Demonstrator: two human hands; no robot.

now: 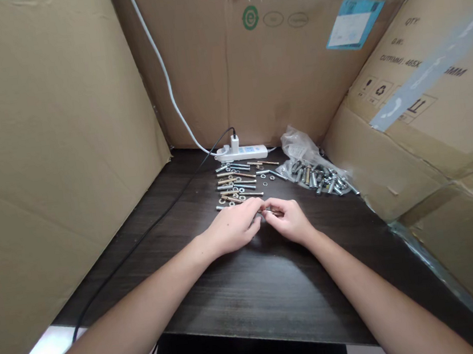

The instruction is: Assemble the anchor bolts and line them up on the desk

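My left hand (pixel 236 224) and my right hand (pixel 290 220) meet over the dark wooden table (pixel 242 291), fingertips pinched together on a small metal bolt (pixel 270 211) held between them. Both hands are closed around it. Just beyond the hands lie several loose bolts, sleeves and washers (pixel 237 184) laid out in rows. To the right of those, a clear plastic bag (pixel 307 159) holds a heap of more metal bolts (pixel 323 179).
A white power strip (pixel 244 153) with a plugged charger sits at the back, its white cable running up the cardboard and a black cable (pixel 148 231) trailing left across the table. Cardboard walls (pixel 51 142) enclose the left, back and right sides.
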